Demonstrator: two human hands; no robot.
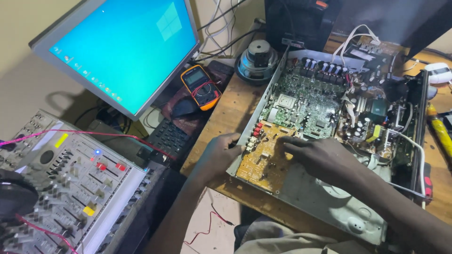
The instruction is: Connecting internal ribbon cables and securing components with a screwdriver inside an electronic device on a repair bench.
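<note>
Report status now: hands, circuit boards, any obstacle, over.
Left hand grips the opened chassis at its rear edge. Right hand fingers rest on the tan board. Green board exposed. White cable lies nearby, not blocking.

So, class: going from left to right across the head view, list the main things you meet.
Audio mixer → monitor → orange multimeter → left hand → right hand → yellow-handled tool.

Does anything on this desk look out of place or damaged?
Yes. The monitor leans askew, and the opened chassis that the left hand and right hand touch overhangs the wooden table edge.
</note>
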